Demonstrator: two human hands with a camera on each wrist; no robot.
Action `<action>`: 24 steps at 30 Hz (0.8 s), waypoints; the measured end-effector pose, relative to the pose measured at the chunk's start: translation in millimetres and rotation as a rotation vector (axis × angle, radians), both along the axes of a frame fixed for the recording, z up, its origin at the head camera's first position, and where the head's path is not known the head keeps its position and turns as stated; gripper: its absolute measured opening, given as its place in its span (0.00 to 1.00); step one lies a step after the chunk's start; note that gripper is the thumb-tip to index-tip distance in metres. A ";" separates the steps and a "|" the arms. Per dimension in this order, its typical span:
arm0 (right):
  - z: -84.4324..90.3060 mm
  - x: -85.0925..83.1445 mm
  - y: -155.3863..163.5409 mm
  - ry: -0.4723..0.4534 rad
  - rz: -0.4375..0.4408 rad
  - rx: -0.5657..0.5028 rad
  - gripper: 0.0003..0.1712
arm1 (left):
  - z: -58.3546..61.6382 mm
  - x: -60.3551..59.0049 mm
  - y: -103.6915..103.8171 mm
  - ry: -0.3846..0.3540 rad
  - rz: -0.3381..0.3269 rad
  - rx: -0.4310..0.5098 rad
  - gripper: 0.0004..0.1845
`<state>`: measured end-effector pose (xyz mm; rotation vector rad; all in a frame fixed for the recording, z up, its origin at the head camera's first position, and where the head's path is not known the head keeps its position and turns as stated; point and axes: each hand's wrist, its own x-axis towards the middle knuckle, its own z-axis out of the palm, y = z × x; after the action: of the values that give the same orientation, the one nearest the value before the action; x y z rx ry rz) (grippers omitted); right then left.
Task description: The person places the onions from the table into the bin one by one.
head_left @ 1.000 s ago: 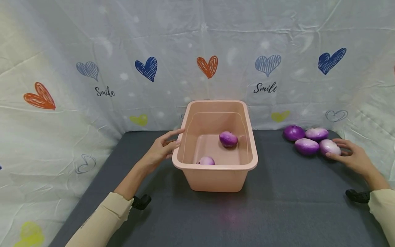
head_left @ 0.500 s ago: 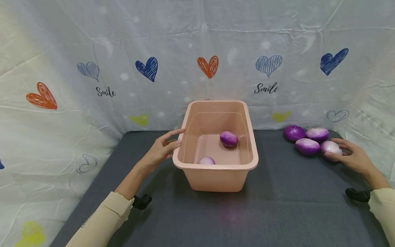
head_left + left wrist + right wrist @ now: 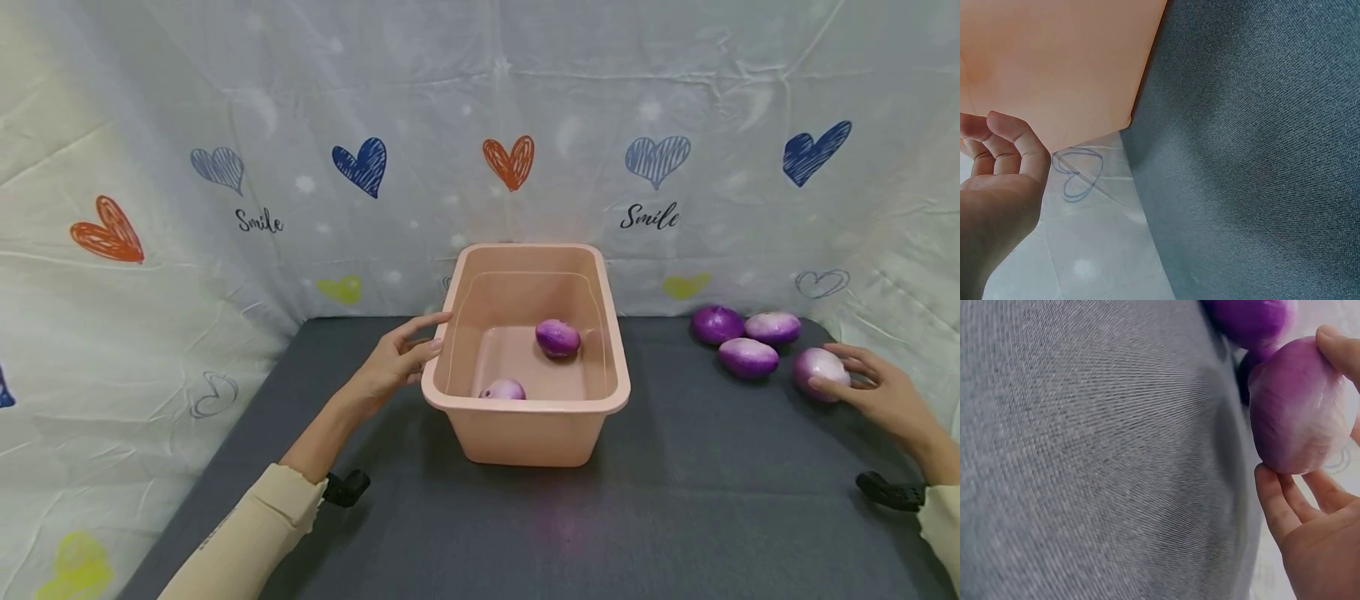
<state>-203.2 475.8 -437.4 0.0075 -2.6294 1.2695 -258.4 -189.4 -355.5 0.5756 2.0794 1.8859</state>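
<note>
At the right of the dark table [image 3: 675, 508], near its back corner, the right hand [image 3: 892, 400] is holding a pale purple onion [image 3: 820, 374], its thumb and fingers bending around it and spreading about as wide as the onion itself. Whether the onion's underside is touching the table, I cannot tell. A narrow gap is separating it from three other onions [image 3: 748, 357], which are lying close together by the table's back edge. Between this group and the pink tub [image 3: 525, 437], a wide stretch of table is running; more table is spreading in front of the tub and along its left side, out to the slanting left edge. The tub is standing upright, its far end close to the hanging sheet [image 3: 570, 100]. Inside, a darker onion [image 3: 558, 338] is lying towards the right wall, and a lighter onion [image 3: 503, 389] is showing partly behind the near rim. The left hand [image 3: 386, 362], loosely spread, is just touching the tub's left rim. On the sheet, the word "Smile" [image 3: 649, 216] is appearing twice in black script among coloured hearts [image 3: 508, 162]. Dark print is running along the left sleeve [image 3: 217, 529], too small for reading.
</note>
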 end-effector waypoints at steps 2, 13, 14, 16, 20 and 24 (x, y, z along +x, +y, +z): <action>0.6 2.7 0.3 -0.011 -0.010 0.010 0.33 | -0.6 0.2 0.2 0.003 -0.002 -0.002 0.29; 10.2 17.0 -4.1 0.014 0.010 -0.038 0.34 | -2.9 -2.3 -0.1 0.024 0.001 0.000 0.29; 11.4 17.8 -4.6 0.019 0.013 -0.047 0.34 | -2.9 -2.2 -0.2 0.023 0.001 0.002 0.29; 13.7 19.0 -6.3 0.013 0.013 -0.048 0.34 | -2.7 -1.6 -0.3 0.021 0.004 0.002 0.29; 17.4 19.3 -10.1 -0.009 0.002 -0.030 0.34 | -3.0 -1.8 0.1 0.022 0.012 0.000 0.29; 21.1 18.2 -14.8 -0.017 0.002 -0.025 0.34 | -3.3 -2.1 0.3 0.021 0.012 0.004 0.29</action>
<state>-185.0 461.0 -416.3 -0.0051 -2.6277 1.3090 -260.5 -189.2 -358.8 0.5878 2.0969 1.8988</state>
